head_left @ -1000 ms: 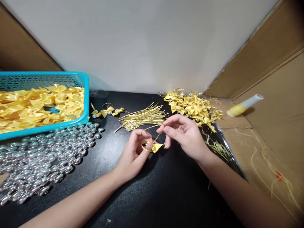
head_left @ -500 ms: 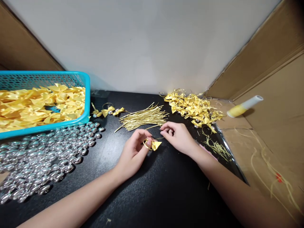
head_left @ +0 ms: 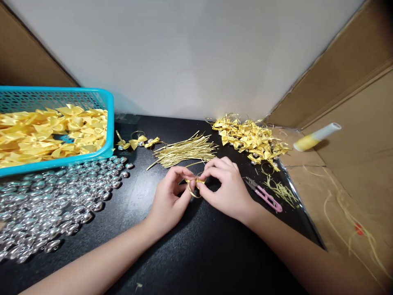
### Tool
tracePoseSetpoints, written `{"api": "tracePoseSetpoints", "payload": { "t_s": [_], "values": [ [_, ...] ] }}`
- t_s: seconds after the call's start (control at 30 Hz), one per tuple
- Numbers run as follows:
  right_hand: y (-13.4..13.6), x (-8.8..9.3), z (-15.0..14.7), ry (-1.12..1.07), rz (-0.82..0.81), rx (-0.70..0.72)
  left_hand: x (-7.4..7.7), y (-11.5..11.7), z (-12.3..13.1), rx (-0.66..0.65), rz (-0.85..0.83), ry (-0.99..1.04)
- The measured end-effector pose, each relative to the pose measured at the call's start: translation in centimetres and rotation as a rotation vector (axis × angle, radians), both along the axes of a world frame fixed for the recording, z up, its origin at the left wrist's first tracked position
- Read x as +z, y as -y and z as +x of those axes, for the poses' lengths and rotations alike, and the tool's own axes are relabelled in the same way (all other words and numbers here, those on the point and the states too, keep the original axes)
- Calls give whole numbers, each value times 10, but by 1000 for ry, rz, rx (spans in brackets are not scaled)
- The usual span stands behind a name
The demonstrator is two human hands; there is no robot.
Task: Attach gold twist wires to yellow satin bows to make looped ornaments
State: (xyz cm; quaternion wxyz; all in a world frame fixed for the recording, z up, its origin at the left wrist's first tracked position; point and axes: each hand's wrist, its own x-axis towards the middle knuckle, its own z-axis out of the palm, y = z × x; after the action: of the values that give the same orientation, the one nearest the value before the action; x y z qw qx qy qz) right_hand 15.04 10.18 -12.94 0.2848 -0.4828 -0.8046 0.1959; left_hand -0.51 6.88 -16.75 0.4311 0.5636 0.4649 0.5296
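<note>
My left hand point(head_left: 172, 194) pinches a yellow ribbon bow point(head_left: 201, 180) with a loop of gold cord point(head_left: 193, 191) hanging from it. Thumb and fingertips of my right hand point(head_left: 225, 184) close on the other side of the same bow, so both hands meet at it. Most of the bow is covered by fingers. Just beyond the hands lies a bundle of gold cord lengths point(head_left: 186, 150). Pink thread snips point(head_left: 265, 196) rest beside my right wrist, blades pointing away to the left.
At the left, a blue basket point(head_left: 111, 123) holds yellow bows, with many silver beads point(head_left: 70, 200) spread before it. A few bows with beads point(head_left: 141, 141) lie behind. Finished-looking bows point(head_left: 248, 139) are heaped at the back right, near cord scraps point(head_left: 282, 190) and a tube point(head_left: 317, 136).
My right hand has moved left and closed on the bow; before, it held a thin cord end away from it. The snips, mostly hidden under my arm earlier, now show.
</note>
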Motion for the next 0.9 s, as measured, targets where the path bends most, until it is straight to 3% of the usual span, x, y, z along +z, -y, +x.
{"api": "tracePoseSetpoints", "payload": {
  "t_s": [0.23,0.9],
  "values": [
    [1,-5,-1,-6,81,12,-1,1,0,-25,10,-18],
    [-1,-8,1,21,108,40,0,0,0,-10,-36,-2]
  ]
}}
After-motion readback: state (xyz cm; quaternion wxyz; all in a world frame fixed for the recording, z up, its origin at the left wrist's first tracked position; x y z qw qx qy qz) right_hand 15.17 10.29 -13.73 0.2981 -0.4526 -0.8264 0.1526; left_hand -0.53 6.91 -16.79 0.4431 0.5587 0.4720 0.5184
